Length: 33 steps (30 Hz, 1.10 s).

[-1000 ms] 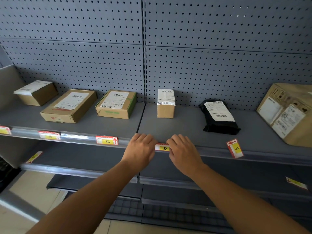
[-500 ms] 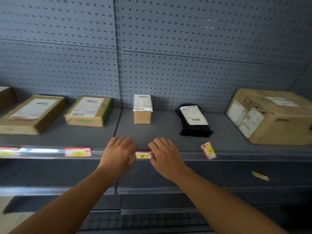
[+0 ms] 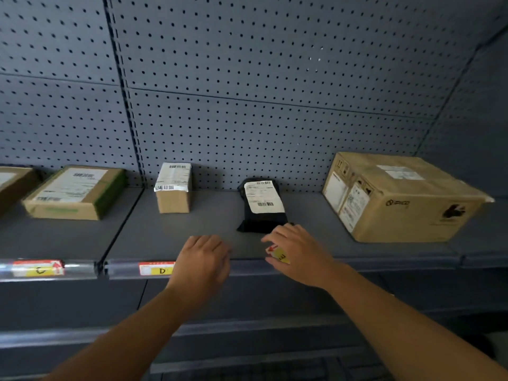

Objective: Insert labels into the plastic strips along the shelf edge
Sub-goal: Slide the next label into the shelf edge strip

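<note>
The right hand (image 3: pixel 298 251) curls round a small red and yellow paper label (image 3: pixel 278 253) on the grey metal shelf (image 3: pixel 165 232), probably to lift it toward the clear plastic strip (image 3: pixel 123 268). The left hand (image 3: pixel 203 259) rests with loose fingers, holding nothing, beside the D label (image 3: pixel 156 269).

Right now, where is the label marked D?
In the head view, the D label sits in the plastic strip on the shelf edge, just beside the left hand.
</note>
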Motion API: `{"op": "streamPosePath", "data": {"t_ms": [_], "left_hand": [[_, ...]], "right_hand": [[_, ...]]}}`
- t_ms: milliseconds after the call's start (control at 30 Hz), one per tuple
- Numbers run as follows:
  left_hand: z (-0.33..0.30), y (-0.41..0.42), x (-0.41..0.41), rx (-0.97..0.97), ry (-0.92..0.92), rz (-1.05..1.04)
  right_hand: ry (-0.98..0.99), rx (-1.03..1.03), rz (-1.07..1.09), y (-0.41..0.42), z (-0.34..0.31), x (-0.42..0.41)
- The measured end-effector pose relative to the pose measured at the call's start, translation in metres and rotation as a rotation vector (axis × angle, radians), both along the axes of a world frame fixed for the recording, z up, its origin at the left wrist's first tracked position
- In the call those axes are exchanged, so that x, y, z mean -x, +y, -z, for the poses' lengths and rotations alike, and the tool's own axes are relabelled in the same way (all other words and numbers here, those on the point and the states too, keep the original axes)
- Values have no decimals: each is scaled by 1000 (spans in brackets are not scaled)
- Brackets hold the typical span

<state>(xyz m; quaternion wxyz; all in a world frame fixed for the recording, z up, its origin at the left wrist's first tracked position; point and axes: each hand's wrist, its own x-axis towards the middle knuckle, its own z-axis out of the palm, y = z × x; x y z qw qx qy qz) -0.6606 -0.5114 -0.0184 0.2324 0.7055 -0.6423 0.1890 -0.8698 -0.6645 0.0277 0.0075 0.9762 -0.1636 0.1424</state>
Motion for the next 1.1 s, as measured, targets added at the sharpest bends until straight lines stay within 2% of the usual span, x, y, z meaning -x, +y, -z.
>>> {"op": "streamPosePath", "data": {"t_ms": [200,367,433,800,900,1000,1100], "left_hand": [[-7,-32,62,-60,52,5],[-15,-41,83,-14,141,-2],[-24,-44,82,-13,175,25],[-44,-46,82,-7,288,74],[-48,-48,79,-13,331,91],[-52,-53,73,-51,244,131],[-43,-55,73,-108,162,158]], "right_hand": [[-101,-230,-45,-33,5,30],[-465,-488,25,-37,-5,46],[-551,-623,59,-37,-15,48],[-681,-936,31,-27,-8,52],[-616,-873,67,-27,3,59],[-367,-548,117,-33,20,71],[-288,-365,103,-30,30,75]]}}
